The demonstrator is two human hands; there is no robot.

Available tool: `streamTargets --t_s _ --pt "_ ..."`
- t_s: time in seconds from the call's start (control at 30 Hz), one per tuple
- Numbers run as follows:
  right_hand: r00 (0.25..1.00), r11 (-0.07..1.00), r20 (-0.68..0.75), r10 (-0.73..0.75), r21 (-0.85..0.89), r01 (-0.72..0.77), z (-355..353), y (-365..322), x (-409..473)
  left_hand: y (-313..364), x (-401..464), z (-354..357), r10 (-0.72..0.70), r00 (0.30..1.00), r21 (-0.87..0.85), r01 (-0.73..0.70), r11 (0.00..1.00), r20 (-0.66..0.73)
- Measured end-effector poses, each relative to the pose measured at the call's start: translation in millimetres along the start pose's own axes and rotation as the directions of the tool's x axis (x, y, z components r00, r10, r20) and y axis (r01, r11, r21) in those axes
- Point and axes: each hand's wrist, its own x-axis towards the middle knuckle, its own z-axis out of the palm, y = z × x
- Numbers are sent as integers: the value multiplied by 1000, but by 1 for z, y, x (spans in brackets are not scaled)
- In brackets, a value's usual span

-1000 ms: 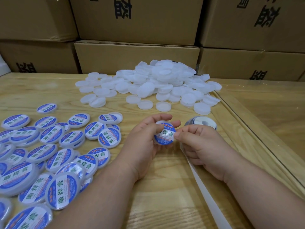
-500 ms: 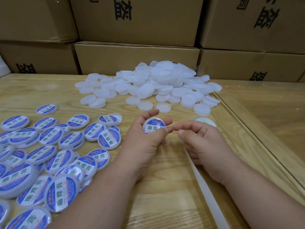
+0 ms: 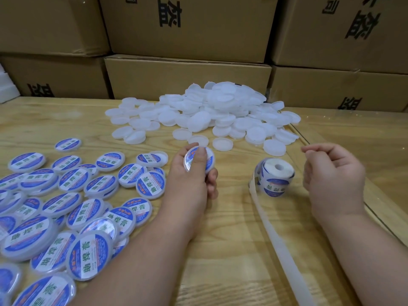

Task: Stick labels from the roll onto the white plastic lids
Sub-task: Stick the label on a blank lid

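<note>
Two hands work over the wooden desk [image 3: 220, 250]. Left hand [image 3: 189, 182] has its grip curled round a labelled lid [image 3: 198, 161], thumb pressed on the label. Right hand [image 3: 331, 173] hangs loosely curled beside the label roll [image 3: 276, 175], holding nothing. Bare white lids [image 3: 209, 115] lie heaped behind; labelled lids [image 3: 66, 206] spread at left. Backing strip [image 3: 282, 246] trails from the roll.
</note>
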Motion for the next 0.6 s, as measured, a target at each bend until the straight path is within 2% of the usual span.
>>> streamTargets --t_s 0.17,0.33,0.6 --pt "989 981 -65 130 -135 -138 -6 21 16 -1 6 -1 40 993 -146 -57 988 -114" --pt "993 958 -23 118 -262 -120 -3 26 17 3 9 -7 168 935 -185 -233 955 -312" --pt "991 959 -29 134 -248 -137 -2 27 18 8 5 -6 208 922 -224 -289 931 -328"
